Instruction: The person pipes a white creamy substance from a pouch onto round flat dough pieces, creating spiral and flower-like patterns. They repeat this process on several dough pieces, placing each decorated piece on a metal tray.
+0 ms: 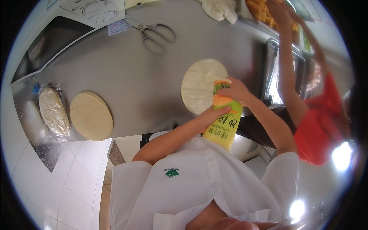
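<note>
My right hand (237, 91) grips the upper end of a yellow-green plastic sauce pouch (220, 129), which bears writing. Lower down, my left hand (214, 116) clasps the same pouch around its middle. The pouch's top end lies over the right part of a round, pale flatbread (198, 86) on the steel counter (138, 83). Whether any sauce is coming out cannot be seen, since my right hand and the pouch cover that spot.
At left are a stack of flatbreads (91, 116) by the counter edge and bagged flatbreads (53, 112). Scissors (151, 34), a microwave (66, 31) and white gloves (221, 10) lie farther back. At right, a co-worker's arms (287, 63) reach over metal trays (270, 69) to fried food (258, 11).
</note>
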A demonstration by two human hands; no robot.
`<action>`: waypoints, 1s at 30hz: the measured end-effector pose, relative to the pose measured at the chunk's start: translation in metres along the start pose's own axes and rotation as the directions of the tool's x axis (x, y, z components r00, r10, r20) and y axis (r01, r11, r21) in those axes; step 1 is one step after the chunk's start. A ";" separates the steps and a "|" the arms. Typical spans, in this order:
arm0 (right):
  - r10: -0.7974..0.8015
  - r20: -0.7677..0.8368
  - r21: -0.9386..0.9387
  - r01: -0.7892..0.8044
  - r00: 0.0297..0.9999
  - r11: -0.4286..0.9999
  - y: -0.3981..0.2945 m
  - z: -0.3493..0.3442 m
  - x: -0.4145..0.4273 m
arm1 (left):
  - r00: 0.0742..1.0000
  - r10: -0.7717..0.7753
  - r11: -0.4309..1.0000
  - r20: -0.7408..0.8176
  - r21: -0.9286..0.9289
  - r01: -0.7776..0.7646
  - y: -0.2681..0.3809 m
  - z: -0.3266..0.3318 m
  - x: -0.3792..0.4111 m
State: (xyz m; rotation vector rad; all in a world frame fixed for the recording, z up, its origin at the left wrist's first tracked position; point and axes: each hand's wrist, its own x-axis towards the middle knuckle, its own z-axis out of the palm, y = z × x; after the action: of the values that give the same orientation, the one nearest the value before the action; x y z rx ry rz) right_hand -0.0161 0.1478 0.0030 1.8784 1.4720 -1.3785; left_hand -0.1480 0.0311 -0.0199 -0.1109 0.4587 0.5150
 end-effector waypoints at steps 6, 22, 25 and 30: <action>0.062 -0.101 -0.040 -0.066 0.993 0.997 0.026 -0.004 -0.019 | 0.976 -0.201 0.971 0.089 -0.111 0.210 -0.011 0.007 0.012; 0.034 -0.043 -0.134 -0.040 0.998 0.990 0.041 0.098 -0.066 | 0.886 -0.455 0.817 0.093 -0.351 0.457 -0.065 -0.027 -0.070; 0.017 0.037 -0.133 -0.012 0.999 0.991 0.006 0.095 -0.059 | 0.915 -0.393 0.842 0.089 -0.366 0.397 -0.059 -0.040 -0.080; -0.052 -0.052 -0.377 0.029 0.997 0.926 -0.031 0.084 -0.027 | 0.966 -0.245 0.883 0.079 -0.393 0.256 -0.030 -0.042 -0.077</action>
State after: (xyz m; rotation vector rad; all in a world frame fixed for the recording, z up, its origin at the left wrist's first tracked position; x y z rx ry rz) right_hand -0.0811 0.0804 -0.0030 1.6634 1.6751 -0.9726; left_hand -0.2090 -0.0384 -0.0232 -0.5525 0.3001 0.3475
